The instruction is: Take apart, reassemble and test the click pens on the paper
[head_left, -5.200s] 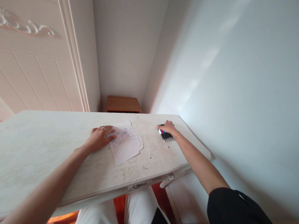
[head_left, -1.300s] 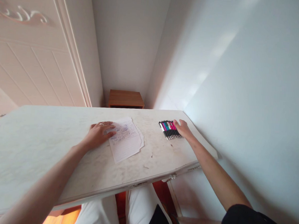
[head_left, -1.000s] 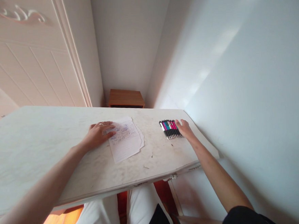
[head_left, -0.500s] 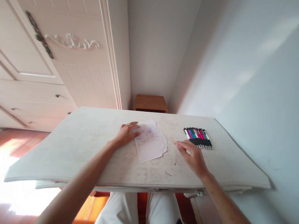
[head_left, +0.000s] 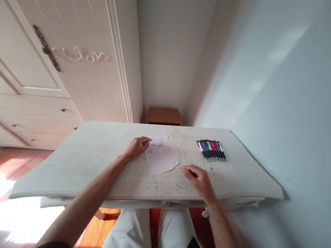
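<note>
On the white table lie a few sheets of paper [head_left: 160,161], stacked loosely, with blue handwriting on the upper part and a ragged right edge. My left hand [head_left: 137,147] is at the upper left edge of the paper, its fingers curled together with the thumb; no object shows in them. To the right of the sheets, my right hand [head_left: 198,178] hovers low near the tabletop, fingers bent in and thumb close to the index finger, with nothing visible between them. A row of pens [head_left: 211,150], with white, purple, teal and pink barrels and black grips, lies side by side beyond my right hand.
The table [head_left: 94,164] has a curved front edge with drawer handles below. A wall [head_left: 282,109] runs along its right side. A white wardrobe [head_left: 99,96] stands at the back left, and a small wooden cabinet [head_left: 165,115] is behind the table.
My left hand has drawn its spread fingers together and no longer lies flat over the paper's edge. My right hand has come nearer the front edge, farther from the pens. The view has shifted slightly.
</note>
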{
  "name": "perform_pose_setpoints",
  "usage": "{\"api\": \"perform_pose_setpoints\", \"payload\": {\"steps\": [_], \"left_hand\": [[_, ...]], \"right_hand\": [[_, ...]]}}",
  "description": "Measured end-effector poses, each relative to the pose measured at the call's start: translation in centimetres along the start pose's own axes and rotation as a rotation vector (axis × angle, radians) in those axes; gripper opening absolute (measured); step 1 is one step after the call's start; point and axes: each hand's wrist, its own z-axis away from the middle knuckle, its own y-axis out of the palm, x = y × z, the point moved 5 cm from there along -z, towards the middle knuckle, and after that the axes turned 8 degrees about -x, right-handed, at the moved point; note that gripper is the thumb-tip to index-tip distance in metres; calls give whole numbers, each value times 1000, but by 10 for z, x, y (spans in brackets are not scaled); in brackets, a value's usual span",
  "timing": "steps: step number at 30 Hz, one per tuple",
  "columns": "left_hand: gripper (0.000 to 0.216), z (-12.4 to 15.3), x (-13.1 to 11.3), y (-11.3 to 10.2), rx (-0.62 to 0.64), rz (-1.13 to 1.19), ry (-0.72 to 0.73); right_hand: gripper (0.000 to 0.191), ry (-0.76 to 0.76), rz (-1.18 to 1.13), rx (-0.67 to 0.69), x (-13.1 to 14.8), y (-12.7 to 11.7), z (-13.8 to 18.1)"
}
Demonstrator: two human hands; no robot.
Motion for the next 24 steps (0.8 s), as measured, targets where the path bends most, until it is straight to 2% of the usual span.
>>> {"api": "perform_pose_setpoints", "payload": {"steps": [5, 11, 14, 17, 20, 24], "left_hand": [[36, -2, 14, 1, -49, 18, -96], [32, 2, 11, -2, -68, -19, -113], [33, 15, 10, -10, -78, 47, -143], [37, 35, 17, -24, -105, 195, -259], [40, 59, 22, -41, -183, 281, -338], [38, 78, 15, -51, -167, 181, -324]], "right_hand": [[37, 131, -133, -84, -15, -8, -1], [37, 143, -202, -91, -17, -9, -3], [37, 134, -204, -86, -14, -9, -4], [37, 111, -183, -65, -12, -10, -4], [35, 62, -110, -16, -8, -10, 3], [29, -56, 18, 10, 3, -12, 19]]}}
